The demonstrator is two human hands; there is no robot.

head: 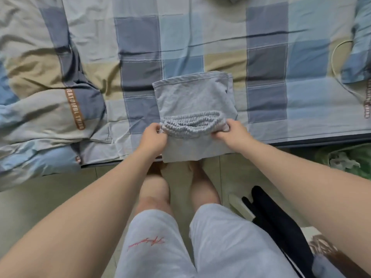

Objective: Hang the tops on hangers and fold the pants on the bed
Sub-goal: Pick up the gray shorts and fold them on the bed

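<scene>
Gripping grey pants (192,97) on bed (267,63); left hand (153,137), right hand (233,132)

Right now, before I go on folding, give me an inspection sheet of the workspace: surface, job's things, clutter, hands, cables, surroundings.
Surface: checked bed sheet, creased.
Job's things: grey-blue pants lying folded at the bed's near edge, elastic waistband bunched on top; no hangers seen.
Clutter: bunched duvet at the left; pillow at the far right.
Grippers: left hand and right hand each grip one end of the waistband.
Cables: white cable looping on the sheet beside the pillow.
Surroundings: tiled floor; green bag at the right; black item low at the right, not identifiable.
</scene>
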